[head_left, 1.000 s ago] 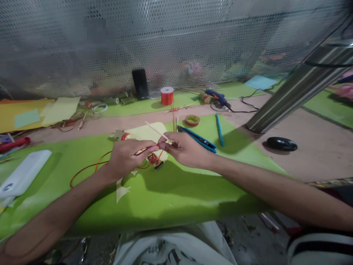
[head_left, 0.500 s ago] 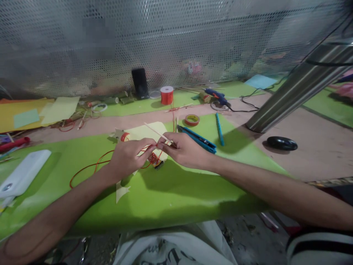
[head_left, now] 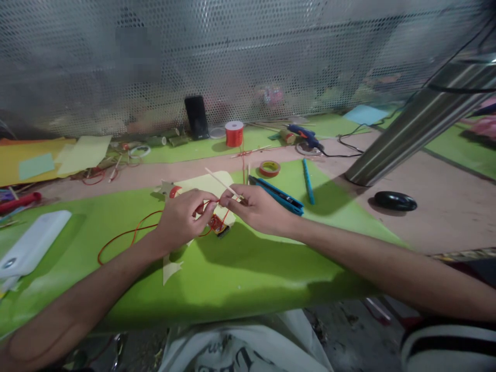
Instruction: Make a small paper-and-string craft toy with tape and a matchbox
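My left hand [head_left: 180, 219] is closed in a pinch on a thin red string [head_left: 219, 202], thumb against forefinger. Opposite it, fingertips almost touching, my right hand [head_left: 267, 211] pinches the same string and also holds a slim pale wooden stick [head_left: 217, 178] that slants up to the left. Below the fingers lies a small red and yellow piece with a dark end [head_left: 218, 225], its kind unclear. Under both hands is a cream paper sheet [head_left: 189, 182]. A loop of red string runs out left of my left wrist. The fingers partly hide the pinched string.
Close to my right hand lie a blue utility knife [head_left: 277, 195], a tape roll [head_left: 269, 168] and a blue pen-like stick [head_left: 308, 181]. Farther back stand a red string spool [head_left: 234, 135], a phone [head_left: 197, 118] and a glue gun [head_left: 304, 135]. A metal post [head_left: 406, 129] rises at right.
My left fingers have drawn slightly back and opened a small gap from the right fingertips, with red string visible between. The stick has shifted a little; the right hand stays nearly in place.
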Motion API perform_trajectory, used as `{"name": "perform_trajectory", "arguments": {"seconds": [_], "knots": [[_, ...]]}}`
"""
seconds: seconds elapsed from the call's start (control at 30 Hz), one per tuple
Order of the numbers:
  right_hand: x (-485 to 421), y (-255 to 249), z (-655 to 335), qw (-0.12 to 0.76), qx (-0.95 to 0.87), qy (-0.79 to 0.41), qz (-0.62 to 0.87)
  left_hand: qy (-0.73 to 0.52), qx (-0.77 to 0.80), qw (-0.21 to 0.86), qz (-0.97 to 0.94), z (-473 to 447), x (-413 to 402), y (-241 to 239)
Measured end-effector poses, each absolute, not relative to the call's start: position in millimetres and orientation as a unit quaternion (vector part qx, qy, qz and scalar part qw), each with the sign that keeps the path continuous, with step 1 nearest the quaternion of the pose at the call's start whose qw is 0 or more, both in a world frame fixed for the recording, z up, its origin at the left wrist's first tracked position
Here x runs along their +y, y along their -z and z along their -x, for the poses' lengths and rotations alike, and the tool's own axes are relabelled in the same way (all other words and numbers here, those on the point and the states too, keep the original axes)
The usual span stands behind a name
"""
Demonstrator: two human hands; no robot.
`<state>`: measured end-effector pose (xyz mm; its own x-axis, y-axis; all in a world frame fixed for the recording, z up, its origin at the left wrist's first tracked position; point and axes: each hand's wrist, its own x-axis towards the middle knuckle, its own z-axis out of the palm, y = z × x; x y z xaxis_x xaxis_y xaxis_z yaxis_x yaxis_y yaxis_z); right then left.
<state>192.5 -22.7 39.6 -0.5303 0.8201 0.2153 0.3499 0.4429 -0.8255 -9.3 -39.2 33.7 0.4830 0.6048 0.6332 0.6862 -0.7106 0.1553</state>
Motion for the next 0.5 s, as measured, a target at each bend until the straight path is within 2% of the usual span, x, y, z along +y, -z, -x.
{"name": "perform_trajectory", "arguments": {"seconds": [0.23, 0.5], "knots": [[-24.6, -35.0, -191.0, 0.323, -0.821, -0.317, 0.348, 0.346, -0.368, 0.077, 0.860, 7.3, -43.4, -33.4], [-27.8, -37.2, -190.1, 0.330, -0.822, -0.290, 0.362, 0.353, -0.400, 0.015, 0.846, 7.3, -44.0, -37.5]]}}
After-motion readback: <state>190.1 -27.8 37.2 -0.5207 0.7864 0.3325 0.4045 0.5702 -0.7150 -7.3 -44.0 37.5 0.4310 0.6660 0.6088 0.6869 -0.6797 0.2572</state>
